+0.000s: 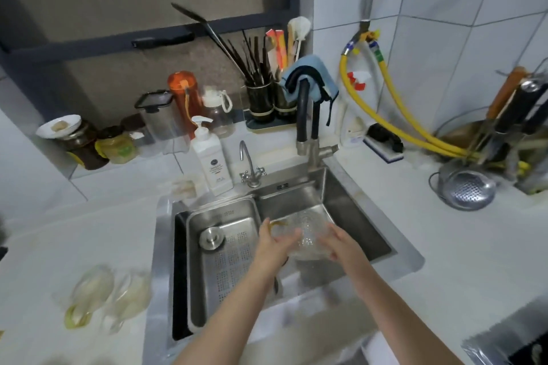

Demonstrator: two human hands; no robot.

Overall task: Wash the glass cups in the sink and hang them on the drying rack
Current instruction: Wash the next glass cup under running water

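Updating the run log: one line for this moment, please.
stage: washing | left hand: holds cup | right hand: holds cup | place: over sink | counter cups: waiting

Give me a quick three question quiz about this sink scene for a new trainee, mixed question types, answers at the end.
1. True or false: both hands hold the glass cup over the sink.
2. Which thing stands nearest the small faucet? A) the white pump bottle B) the metal strainer C) the orange-lidded bottle
3. Fill in: a blue ____ hangs over the black faucet.

Key:
1. True; the left hand and right hand grip it from either side.
2. A
3. cloth
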